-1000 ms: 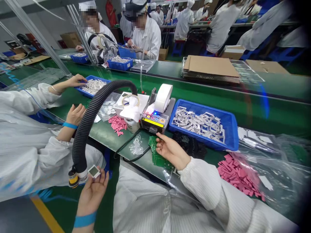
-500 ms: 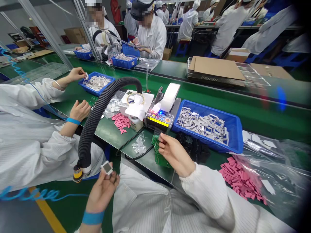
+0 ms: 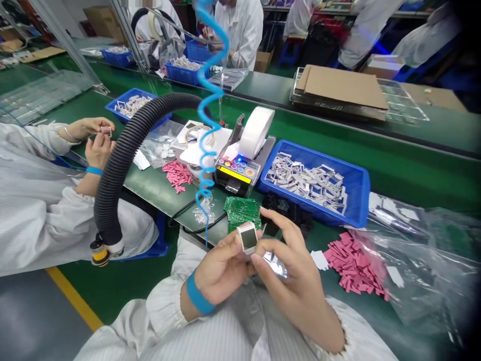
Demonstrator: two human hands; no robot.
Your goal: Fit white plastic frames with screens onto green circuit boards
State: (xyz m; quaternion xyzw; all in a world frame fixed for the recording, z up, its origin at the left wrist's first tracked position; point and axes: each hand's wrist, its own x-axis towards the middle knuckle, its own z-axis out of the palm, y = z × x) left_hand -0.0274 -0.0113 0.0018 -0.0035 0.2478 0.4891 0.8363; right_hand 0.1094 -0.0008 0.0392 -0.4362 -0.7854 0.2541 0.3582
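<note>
My left hand point(image 3: 221, 265) pinches a small square white-framed screen part point(image 3: 248, 237) upright in front of my chest. My right hand point(image 3: 289, 265) meets it from the right, fingers curled, with a shiny strip of clear tape or film point(image 3: 276, 264) under thumb and fingers, touching the part. Both hands hover just before the green table's near edge. Right behind them lie a stack of green circuit boards point(image 3: 242, 211) and a pile of black parts point(image 3: 289, 213). The tape dispenser point(image 3: 244, 168) with its white roll stands farther back.
A blue bin of white frames point(image 3: 313, 183) sits right of the dispenser. Pink strips point(image 3: 353, 268) and clear bags point(image 3: 424, 260) lie at right. A black corrugated hose point(image 3: 120, 160) arches at left; a blue coiled cord point(image 3: 206, 100) hangs in the middle. A co-worker in white sits left.
My left hand brought the small part from beside the hose nozzle up to my chest. My right hand left the dispenser and joined it, holding clear film. The view tilted down.
</note>
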